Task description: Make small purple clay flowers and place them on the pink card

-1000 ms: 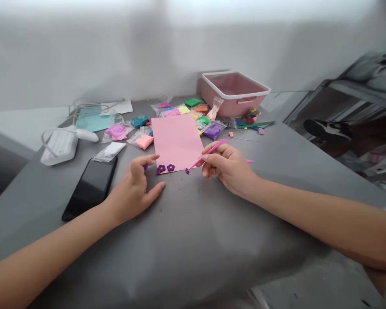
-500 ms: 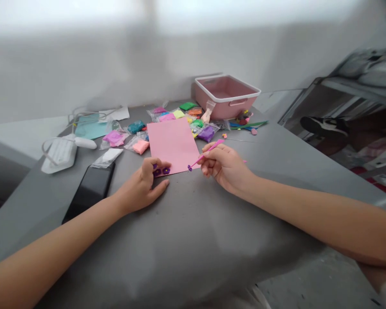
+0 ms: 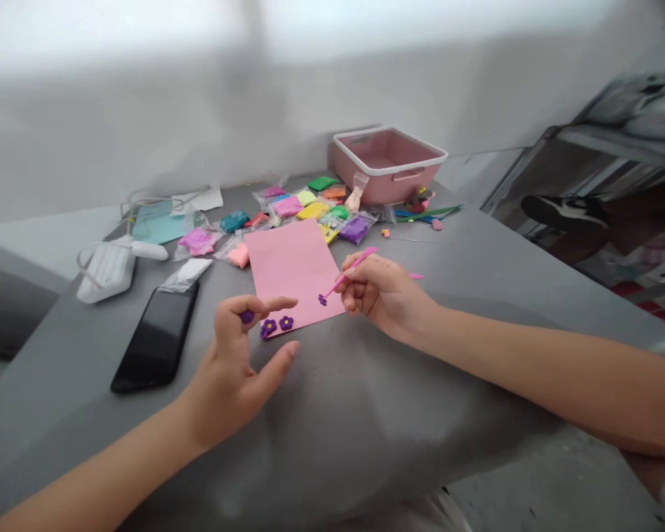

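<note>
Pink paper (image 3: 288, 266) lies on the grey table, with purple clay flowers (image 3: 287, 323) with yellow centres along its near left edge. My left hand (image 3: 238, 362) is beside them, thumb and index finger stretched apart, while the other fingers curl round a purple lump of clay (image 3: 247, 317). Held like a pen in my right hand (image 3: 380, 288) is a thin pink clay modelling tool (image 3: 346, 276). At its tip sits a small purple clay piece (image 3: 322, 300) over the paper's near right part; whether it touches the paper I cannot tell.
Bags of coloured clay (image 3: 356, 228) spread behind the paper. A pink basket (image 3: 391, 174) stands at the back. On the left are a black phone (image 3: 155, 340), a white clay bag (image 3: 187, 273) and a white power strip (image 3: 108, 270). Another pink tool (image 3: 417, 276) lies behind my right hand.
My left hand has drawn back from the paper, its index finger lifted, uncovering the flowers. The paper's near edge has shifted towards me. The right hand moved only slightly, tool still held.
</note>
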`<action>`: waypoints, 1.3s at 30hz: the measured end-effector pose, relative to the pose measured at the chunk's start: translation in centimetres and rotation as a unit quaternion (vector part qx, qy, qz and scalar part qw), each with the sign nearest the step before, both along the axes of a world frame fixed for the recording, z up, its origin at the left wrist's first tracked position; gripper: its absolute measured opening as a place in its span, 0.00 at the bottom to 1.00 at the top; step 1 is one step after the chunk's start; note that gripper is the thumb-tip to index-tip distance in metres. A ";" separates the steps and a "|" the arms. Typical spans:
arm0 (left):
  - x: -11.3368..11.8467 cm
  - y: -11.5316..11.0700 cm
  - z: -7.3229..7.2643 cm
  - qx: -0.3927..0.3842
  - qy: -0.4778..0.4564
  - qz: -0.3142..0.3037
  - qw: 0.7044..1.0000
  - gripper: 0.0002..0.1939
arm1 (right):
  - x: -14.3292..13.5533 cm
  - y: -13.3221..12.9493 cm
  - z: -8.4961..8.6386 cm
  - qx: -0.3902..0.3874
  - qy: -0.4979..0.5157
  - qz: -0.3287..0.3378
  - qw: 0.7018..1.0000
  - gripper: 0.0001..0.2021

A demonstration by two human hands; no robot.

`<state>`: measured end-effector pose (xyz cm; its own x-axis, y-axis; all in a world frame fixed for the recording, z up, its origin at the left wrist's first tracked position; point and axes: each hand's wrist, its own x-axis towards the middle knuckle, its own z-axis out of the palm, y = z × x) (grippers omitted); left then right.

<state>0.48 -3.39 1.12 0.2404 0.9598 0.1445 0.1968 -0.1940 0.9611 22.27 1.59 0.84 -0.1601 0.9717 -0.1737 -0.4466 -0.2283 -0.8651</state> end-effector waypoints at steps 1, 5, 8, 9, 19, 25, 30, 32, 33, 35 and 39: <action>0.5 -0.2 0.3 0.027 0.028 0.001 0.999 0.23 | -0.1 -0.2 0.1 -0.008 0.006 0.010 1.000 0.10; 2.3 0.2 1.2 -0.006 -0.032 -0.031 0.999 0.25 | -0.2 -0.7 0.3 -0.023 0.028 0.049 0.998 0.10; 3.1 0.6 1.5 -0.101 -0.122 -0.043 0.986 0.25 | -0.2 -0.9 0.4 -0.028 0.032 0.055 0.998 0.09; 3.3 0.6 1.5 -0.135 -0.150 -0.036 0.979 0.25 | -0.1 -0.9 0.5 -0.028 0.033 0.056 0.998 0.09; 3.6 0.3 0.5 -0.284 -0.285 -0.004 0.915 0.23 | -0.4 -0.8 0.3 -0.025 -0.013 0.065 0.998 0.08; 3.3 -0.1 0.6 -0.291 -0.276 0.046 0.915 0.17 | -0.2 -1.5 -0.1 0.132 -0.082 0.057 0.986 0.10; 3.2 -0.4 0.8 -0.327 -0.237 0.061 0.913 0.12 | -0.2 -2.3 -0.2 0.255 -0.165 0.053 0.951 0.05; 3.1 -0.5 0.7 -0.339 -0.227 0.062 0.911 0.09 | -0.3 -2.5 -0.3 0.282 -0.192 0.053 0.938 0.04; 3.1 -0.5 0.7 -0.344 -0.224 0.063 0.910 0.08 | -0.3 -2.6 -0.4 0.292 -0.203 0.055 0.933 0.03; 3.1 -0.5 0.7 -0.351 -0.222 0.065 0.908 0.07 | -0.3 -2.7 -0.5 0.303 -0.213 0.054 0.927 0.03; 3.0 -0.4 0.8 -0.360 -0.225 0.068 0.903 0.07 | 0.0 -2.7 -0.2 0.304 -0.198 0.037 0.931 0.02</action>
